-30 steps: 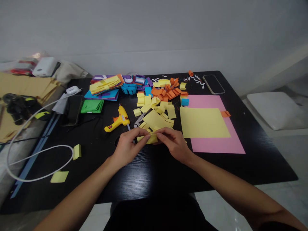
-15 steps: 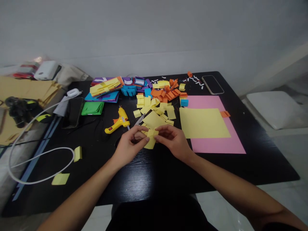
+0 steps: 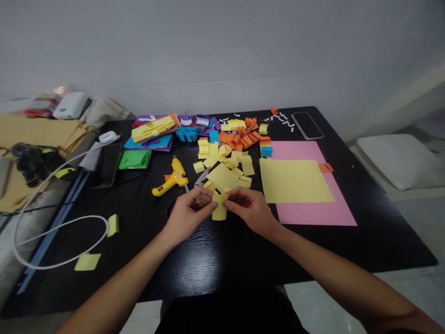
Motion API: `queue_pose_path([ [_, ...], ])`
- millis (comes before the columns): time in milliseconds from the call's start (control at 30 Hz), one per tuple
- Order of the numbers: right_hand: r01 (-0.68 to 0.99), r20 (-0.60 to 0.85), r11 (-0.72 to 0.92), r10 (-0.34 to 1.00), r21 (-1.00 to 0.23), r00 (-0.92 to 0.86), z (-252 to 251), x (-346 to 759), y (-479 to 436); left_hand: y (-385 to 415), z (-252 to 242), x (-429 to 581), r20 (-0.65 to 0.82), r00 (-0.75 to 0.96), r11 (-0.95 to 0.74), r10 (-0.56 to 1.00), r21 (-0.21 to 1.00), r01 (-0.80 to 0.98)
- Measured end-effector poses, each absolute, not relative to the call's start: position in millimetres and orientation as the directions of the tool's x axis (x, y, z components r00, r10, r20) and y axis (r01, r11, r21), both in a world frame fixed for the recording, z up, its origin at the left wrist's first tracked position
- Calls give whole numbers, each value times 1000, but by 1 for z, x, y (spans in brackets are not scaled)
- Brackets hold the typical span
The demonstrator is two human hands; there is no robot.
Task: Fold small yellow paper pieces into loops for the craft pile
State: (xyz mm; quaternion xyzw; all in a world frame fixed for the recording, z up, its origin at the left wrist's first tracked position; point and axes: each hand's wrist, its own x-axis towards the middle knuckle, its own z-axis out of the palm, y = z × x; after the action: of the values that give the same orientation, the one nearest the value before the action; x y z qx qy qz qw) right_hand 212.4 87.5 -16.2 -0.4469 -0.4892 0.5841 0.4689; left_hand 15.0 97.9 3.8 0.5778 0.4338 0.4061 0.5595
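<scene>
Both of my hands meet over the middle of the black table (image 3: 215,260). My left hand (image 3: 189,214) and my right hand (image 3: 251,209) pinch the same small yellow paper piece (image 3: 219,208), which hangs folded between their fingertips, just above the tabletop. Behind them lies a heap of cut yellow paper pieces (image 3: 224,162), with scissors (image 3: 200,177) partly under it. A yellow glue gun (image 3: 171,178) lies to the left of the heap.
A yellow sheet (image 3: 295,181) lies on a pink sheet (image 3: 313,211) at right. Orange scraps (image 3: 245,134), stacked coloured paper (image 3: 153,130) and green paper (image 3: 134,158) sit farther back. A phone (image 3: 307,125) is at the far right corner; a white cable (image 3: 59,232) loops at left.
The yellow piece went from lying crosswise between my fingers to hanging down as a narrower fold. Both hands stayed close together over the same spot.
</scene>
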Motion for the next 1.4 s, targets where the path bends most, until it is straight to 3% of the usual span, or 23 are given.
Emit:
queue_pose_path([
  [233, -137, -2, -21, 991, -990, -137, -13, 212, 86, 97, 6, 15, 1, 339, -16, 941, 999, 42],
  [500, -43, 32, 26, 990, -999, -134, -2, 217, 84, 98, 10, 11, 10, 375, -36, 927, 997, 62],
  [800, -72, 18, 10, 993, -997, -117, -7, 214, 82, 93, 10, 8, 135, 408, -244, 903, 942, 229],
  [1000, -78, 68, 63, 995, -995, -68, -11, 209, 79, 95, 5, 14, 156, 292, -221, 944, 953, 206],
  [1400, 9, 54, 56, 984, -998, -169, -9, 212, 81, 96, 8, 11, 206, 282, -295, 937, 898, 325],
])
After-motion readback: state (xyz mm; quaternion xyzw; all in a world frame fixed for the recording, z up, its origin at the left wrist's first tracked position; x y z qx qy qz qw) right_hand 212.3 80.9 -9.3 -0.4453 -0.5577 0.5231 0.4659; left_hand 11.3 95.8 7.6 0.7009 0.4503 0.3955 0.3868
